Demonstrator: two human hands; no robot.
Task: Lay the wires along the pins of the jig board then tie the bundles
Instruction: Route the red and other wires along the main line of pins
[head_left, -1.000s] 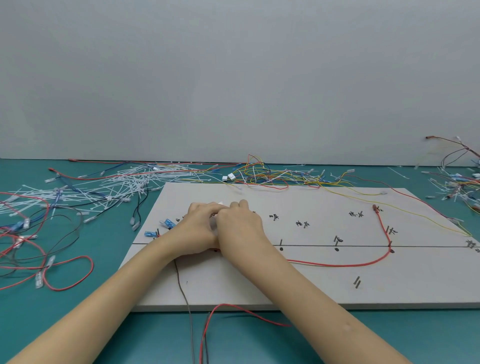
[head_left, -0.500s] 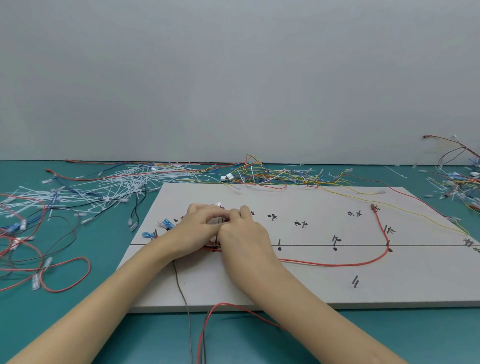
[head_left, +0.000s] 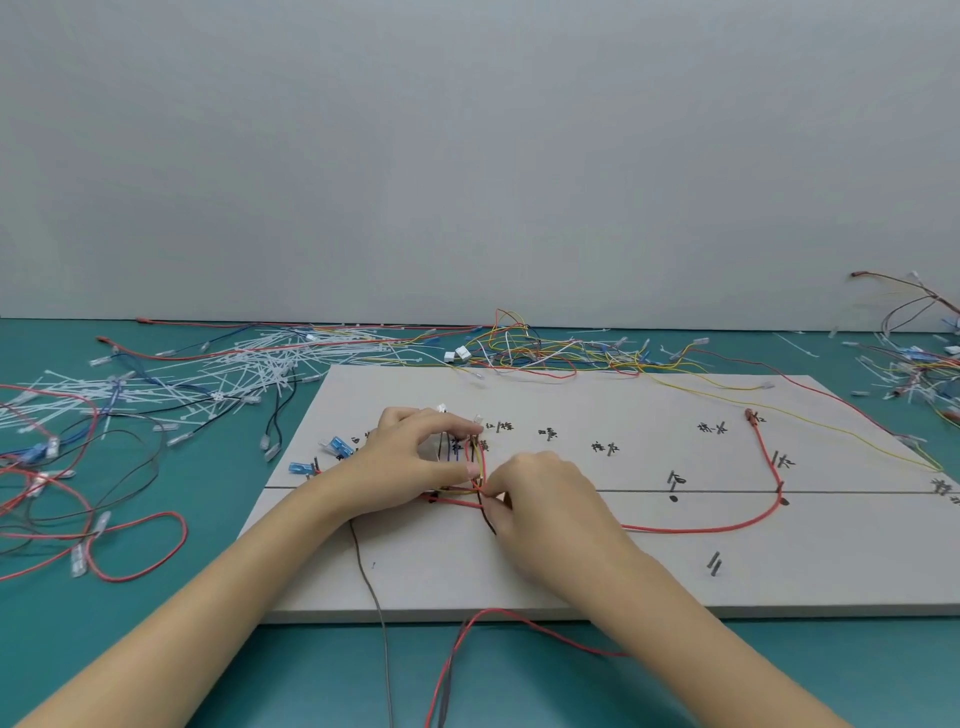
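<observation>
A pale grey jig board (head_left: 571, 566) lies flat on the teal table, with dark pins and black handwritten marks. Near its left middle a small bundle of red, yellow and dark wires (head_left: 477, 460) runs between the pins. My left hand (head_left: 410, 460) curls over the bundle, thumb and forefinger around the upper wires. My right hand (head_left: 540, 493) pinches the wires at the bundle's lower end. A long red wire (head_left: 727, 527) loops from my right hand across the board up to a pin at the right.
White cable ties (head_left: 223, 374) lie heaped at the back left, among red, blue and black wires (head_left: 78, 499). A tangle of yellow and red wires (head_left: 524, 348) sits behind the board. More wires (head_left: 914, 358) lie far right. Red and grey wires (head_left: 452, 660) hang over the front edge.
My right hand has slid down and right from beside the left hand to the bundle's lower end. The bundle now shows between the two hands. The left hand has stayed in place.
</observation>
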